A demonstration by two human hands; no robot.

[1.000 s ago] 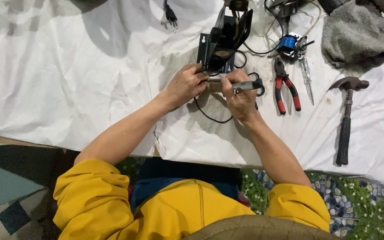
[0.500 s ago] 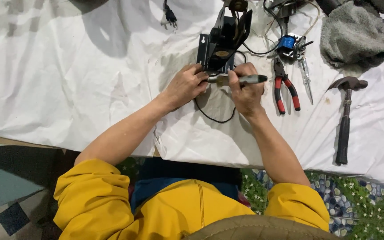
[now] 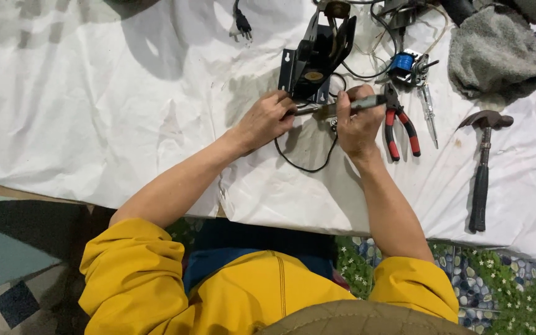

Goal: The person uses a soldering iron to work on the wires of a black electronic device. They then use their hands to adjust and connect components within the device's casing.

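Note:
My right hand [image 3: 356,121] grips a grey-handled tool [image 3: 367,102], likely a screwdriver, lying level with its shaft pointing left. My left hand [image 3: 268,118] pinches the tip end of that shaft beside the base of a black metal bracket device [image 3: 314,56] on the white cloth [image 3: 125,111]. A thin black wire [image 3: 305,164] loops out from under both hands. What the fingertips touch under the hands is hidden.
Red-handled pliers [image 3: 399,127], a clear-handled tester screwdriver [image 3: 428,108] and a blue-wound coil [image 3: 404,62] lie right of my hands. A hammer [image 3: 482,167] rests near the right edge, a grey cloth [image 3: 497,53] at top right, a black plug [image 3: 242,23] at top.
My right hand has shifted along the tool and now holds it level, farther up toward the bracket. My left hand stays at the tip beside the bracket's base.

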